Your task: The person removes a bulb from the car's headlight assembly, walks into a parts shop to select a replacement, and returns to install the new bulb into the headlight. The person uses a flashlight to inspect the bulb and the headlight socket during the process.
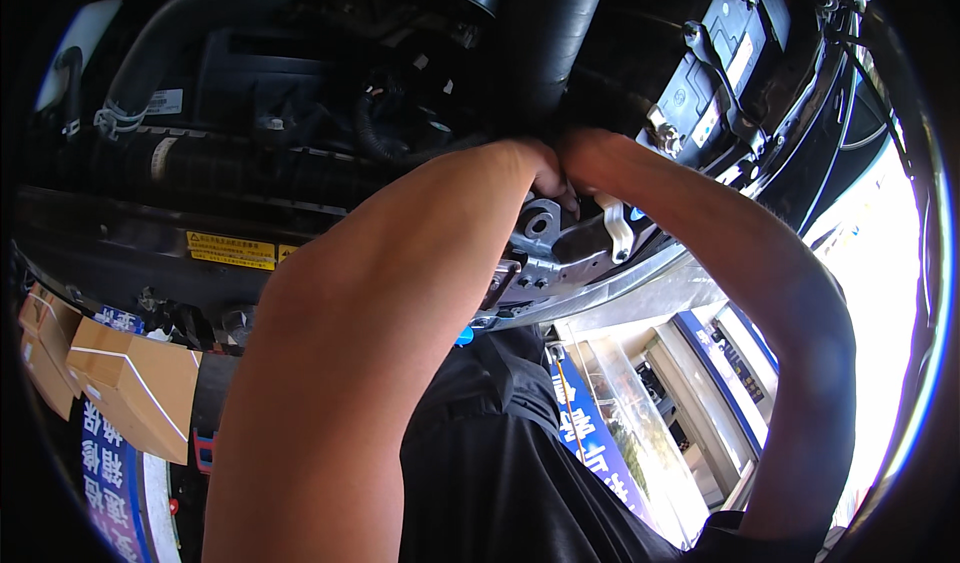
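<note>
Both my arms reach into a car's engine bay, and my hands meet below a thick black hose (556,33). My left hand (548,171) is bent down at the wrist; its few visible fingers are curled, and whatever they hold is hidden. Close against it is my right hand (592,159), whose fingers are out of sight behind its back and in shadow. Just below the hands sits a metal bracket with a round hole (540,225). A pale curved handle-like piece (617,231) lies under my right wrist.
A battery (708,58) with a clamp stands right of the hands. Along the front runs a dark crossmember with a yellow label (230,250). Another hose (165,48) bends at upper left. Cardboard boxes (135,383) and a blue sign (112,473) are at lower left.
</note>
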`<action>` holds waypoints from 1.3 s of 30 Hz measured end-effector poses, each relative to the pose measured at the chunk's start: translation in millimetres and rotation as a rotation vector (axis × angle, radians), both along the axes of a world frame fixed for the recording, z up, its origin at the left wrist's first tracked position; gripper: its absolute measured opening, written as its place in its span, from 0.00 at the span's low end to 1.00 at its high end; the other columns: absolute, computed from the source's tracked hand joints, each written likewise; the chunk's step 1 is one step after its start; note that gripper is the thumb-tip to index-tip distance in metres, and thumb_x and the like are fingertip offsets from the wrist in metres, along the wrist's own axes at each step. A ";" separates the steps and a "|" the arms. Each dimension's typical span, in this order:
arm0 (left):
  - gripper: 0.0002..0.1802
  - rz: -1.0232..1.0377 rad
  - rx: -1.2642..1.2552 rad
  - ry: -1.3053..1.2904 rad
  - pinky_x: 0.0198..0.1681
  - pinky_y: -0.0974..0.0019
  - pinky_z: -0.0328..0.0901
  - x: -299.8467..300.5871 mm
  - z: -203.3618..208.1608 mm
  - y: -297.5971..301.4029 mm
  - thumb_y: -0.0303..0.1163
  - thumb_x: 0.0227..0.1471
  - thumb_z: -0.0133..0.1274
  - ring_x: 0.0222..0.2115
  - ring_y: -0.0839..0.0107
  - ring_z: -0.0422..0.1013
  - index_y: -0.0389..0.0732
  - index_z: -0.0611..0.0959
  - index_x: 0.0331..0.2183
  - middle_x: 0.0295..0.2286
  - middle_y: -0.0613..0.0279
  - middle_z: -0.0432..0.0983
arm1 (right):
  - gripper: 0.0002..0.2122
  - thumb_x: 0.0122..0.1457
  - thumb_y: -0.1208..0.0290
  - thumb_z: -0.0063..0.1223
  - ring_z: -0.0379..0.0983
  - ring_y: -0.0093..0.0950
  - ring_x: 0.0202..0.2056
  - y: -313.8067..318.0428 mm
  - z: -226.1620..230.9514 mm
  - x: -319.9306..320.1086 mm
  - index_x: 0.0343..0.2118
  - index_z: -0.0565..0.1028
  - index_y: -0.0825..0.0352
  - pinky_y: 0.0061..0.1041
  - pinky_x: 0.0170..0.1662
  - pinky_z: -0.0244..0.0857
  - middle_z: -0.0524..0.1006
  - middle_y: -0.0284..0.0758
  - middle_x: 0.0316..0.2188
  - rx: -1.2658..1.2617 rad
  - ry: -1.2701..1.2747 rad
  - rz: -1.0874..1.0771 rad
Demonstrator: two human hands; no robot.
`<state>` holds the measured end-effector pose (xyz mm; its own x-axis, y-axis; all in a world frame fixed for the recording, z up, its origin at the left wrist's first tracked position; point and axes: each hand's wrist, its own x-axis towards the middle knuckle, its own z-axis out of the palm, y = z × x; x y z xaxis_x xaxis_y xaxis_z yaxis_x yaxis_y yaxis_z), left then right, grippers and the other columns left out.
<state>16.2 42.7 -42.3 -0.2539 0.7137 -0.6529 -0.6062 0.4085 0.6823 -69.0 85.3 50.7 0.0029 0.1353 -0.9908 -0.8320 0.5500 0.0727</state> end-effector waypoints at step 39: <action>0.19 0.150 -0.317 -0.090 0.43 0.63 0.80 -36.1 121.8 -95.0 0.22 0.62 0.52 0.43 0.60 0.82 0.34 0.82 0.54 0.48 0.47 0.83 | 0.14 0.53 0.66 0.68 0.83 0.38 0.46 -20.7 -15.6 -0.8 0.45 0.88 0.56 0.36 0.48 0.77 0.86 0.37 0.45 -0.457 -0.115 0.474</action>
